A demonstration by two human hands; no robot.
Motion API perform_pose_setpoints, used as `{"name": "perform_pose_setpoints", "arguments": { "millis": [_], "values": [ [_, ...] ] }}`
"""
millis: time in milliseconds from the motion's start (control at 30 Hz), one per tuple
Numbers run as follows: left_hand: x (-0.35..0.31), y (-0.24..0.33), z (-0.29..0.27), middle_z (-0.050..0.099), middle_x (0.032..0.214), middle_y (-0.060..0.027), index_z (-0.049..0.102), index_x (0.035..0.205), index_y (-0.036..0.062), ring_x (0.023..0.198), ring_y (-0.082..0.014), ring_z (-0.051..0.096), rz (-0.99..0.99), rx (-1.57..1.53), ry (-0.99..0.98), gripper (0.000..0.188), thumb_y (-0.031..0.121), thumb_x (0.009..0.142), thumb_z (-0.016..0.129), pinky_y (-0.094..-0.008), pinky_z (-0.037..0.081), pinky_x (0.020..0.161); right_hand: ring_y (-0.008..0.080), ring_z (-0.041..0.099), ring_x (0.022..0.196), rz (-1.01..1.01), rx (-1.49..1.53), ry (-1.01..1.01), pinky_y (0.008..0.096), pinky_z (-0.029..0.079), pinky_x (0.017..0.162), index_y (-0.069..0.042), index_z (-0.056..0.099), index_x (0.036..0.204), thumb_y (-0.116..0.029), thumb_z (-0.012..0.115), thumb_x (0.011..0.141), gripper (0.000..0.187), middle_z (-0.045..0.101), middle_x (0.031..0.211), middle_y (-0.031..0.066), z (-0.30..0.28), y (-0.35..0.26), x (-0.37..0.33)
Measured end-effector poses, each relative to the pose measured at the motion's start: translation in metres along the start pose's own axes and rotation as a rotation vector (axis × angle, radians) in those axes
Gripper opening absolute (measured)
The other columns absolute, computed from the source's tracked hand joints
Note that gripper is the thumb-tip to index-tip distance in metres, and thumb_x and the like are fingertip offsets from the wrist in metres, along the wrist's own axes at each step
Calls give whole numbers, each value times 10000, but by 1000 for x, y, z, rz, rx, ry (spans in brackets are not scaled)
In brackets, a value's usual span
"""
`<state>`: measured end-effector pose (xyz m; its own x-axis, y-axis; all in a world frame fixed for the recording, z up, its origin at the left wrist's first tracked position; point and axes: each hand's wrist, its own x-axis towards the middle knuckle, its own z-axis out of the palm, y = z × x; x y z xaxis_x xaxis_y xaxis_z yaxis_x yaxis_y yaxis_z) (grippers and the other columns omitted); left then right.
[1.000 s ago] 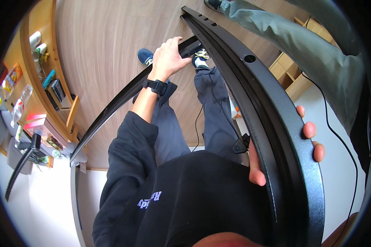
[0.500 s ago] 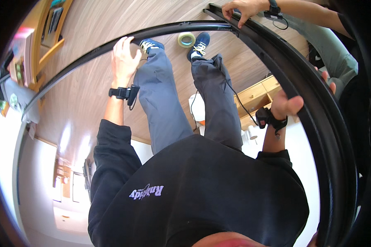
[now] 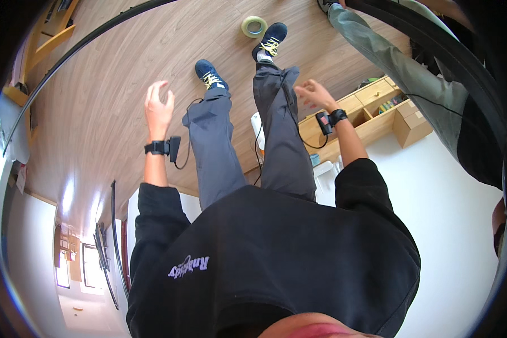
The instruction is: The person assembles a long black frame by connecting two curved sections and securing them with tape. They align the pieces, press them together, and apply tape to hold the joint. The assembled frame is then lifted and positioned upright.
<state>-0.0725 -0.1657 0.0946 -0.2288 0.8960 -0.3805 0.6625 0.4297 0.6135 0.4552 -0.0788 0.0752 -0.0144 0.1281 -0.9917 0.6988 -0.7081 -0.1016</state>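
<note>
My left hand (image 3: 159,107) is in the air over the wooden floor, left of my leg. Its thumb and fingers are apart and hold nothing. On the other side, my right hand (image 3: 315,94) is raised beside my right leg, empty, with loosely bent fingers apart. Neither hand touches the long black bars. A thin black bar (image 3: 81,46) curves across the far left, well beyond my left hand. The thick black bar (image 3: 434,44) runs along the far right, in front of the other person (image 3: 428,84), who wears grey-green trousers.
A roll of tape (image 3: 254,27) lies on the floor by my right shoe (image 3: 271,42). To the right are a wooden drawer unit (image 3: 352,107) and a cardboard box (image 3: 412,121). Cables hang from my wrist devices. More dark bars (image 3: 117,236) show at the lower left.
Both my hands have come off the black bars. The bars have shifted away, toward the far side and the right. My right hand has swung inward, and the other person has moved.
</note>
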Motion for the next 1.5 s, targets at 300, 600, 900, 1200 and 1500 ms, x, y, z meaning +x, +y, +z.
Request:
{"name": "perform_pose_setpoints", "arguments": {
  "millis": [300,600,900,1200,1500],
  "values": [
    [-68,-82,88,675,1383,-203,711,1317,93,1285,-397,645,-64,-156,-647,404,277,958,715,-465,513,1106,468,584,1299,-468,-367,59,518,495,1086,-158,561,1491,-535,805,912,733,541,1472,282,110,20,78],
    [-104,-216,200,631,1484,-232,634,1458,85,1376,-406,592,-507,114,-1013,625,549,1072,468,-485,454,1164,400,735,1139,-191,-166,-23,446,570,1011,-39,773,1207,-192,613,948,341,779,1175,228,142,106,145],
    [-208,-367,122,651,1447,-285,658,1398,-23,1347,-433,623,-828,591,-1283,690,527,1005,521,-529,491,1101,379,688,937,374,-619,-36,486,564,800,-10,740,1013,-235,632,982,252,730,1004,234,97,286,164],
    [-292,-351,36,677,1429,-249,717,1290,7,1310,-371,659,-1102,482,-1262,586,468,966,559,-493,510,1060,284,710,762,658,-203,-306,441,554,700,-69,722,942,-332,591,1026,305,747,856,138,96,420,78],
    [-81,-176,98,775,1125,-137,676,1240,-17,1071,-238,731,-466,-175,-205,320,260,1088,628,-374,557,966,149,686,1091,-306,353,288,316,549,952,-4,678,1315,-204,643,1072,317,742,1209,72,13,148,87]
  ]
}}
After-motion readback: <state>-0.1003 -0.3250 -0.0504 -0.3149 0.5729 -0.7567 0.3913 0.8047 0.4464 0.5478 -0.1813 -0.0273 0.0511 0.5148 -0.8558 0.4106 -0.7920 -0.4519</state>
